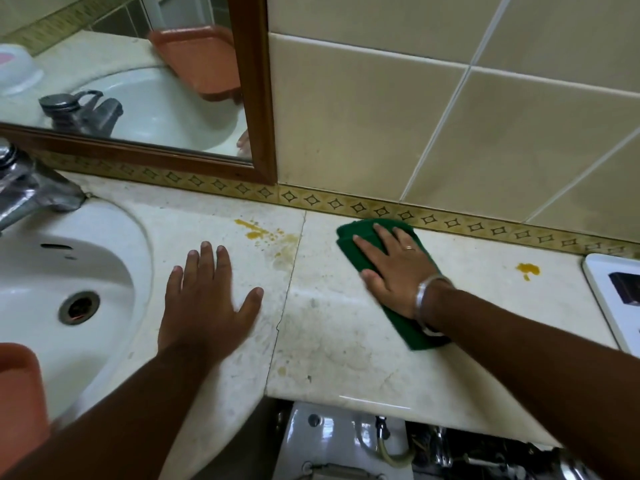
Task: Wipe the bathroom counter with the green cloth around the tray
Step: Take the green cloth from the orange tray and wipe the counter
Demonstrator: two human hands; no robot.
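The green cloth [356, 242] lies flat on the pale marble counter [346, 348], close to the patterned wall border. My right hand [394, 268] presses palm-down on the cloth, fingers spread, a ring and a bracelet showing. My left hand [207, 296] rests flat and empty on the counter beside the sink, fingers apart. Yellow-orange stains [258, 232] sit between the two hands near the back edge. Another yellow spot [528, 269] lies right of the cloth. An orange tray [19, 386] shows at the lower left edge, over the sink rim; its mirror image appears above.
A white sink [52, 271] with a drain and a chrome tap [31, 188] fills the left. A wood-framed mirror [256, 98] hangs above it. A white object [613, 292] sits on the counter at the far right. Plumbing shows below the counter's front edge.
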